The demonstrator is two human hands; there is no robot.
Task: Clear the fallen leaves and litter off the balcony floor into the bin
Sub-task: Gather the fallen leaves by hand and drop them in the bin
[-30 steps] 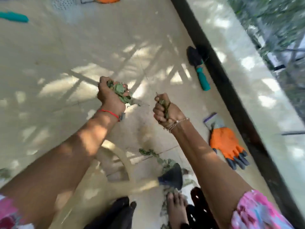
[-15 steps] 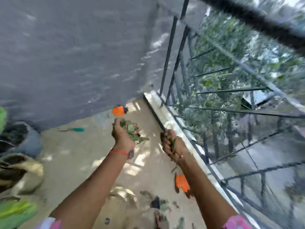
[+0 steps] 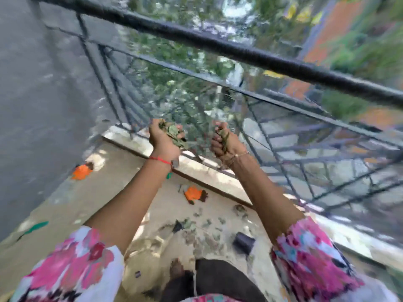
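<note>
Items I can log from my feed:

- Grey wall (image 3: pixel 43 94), left side, in shade.
- Balcony floor (image 3: pixel 87 203), pale beige, meeting the wall at the far corner.
- Raised pale ledge (image 3: pixel 218 182) along the floor's outer edge, with a dark strip at its foot.
- Black metal railing (image 3: pixel 239 52) standing on the ledge, with a thick round top rail and thin upright and diagonal bars.
- Green trees (image 3: pixel 174 68) and an orange-red building (image 3: pixel 340 25) beyond the railing, both blurred.
- Dappled daylight, with a bright sun patch (image 3: pixel 98 156) near the corner.

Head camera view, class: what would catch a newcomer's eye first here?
The left hand and the right hand each grip a clump of leaves up in front of the black railing. Below, two orange gloves and scattered leaves lie on the balcony floor.
</note>
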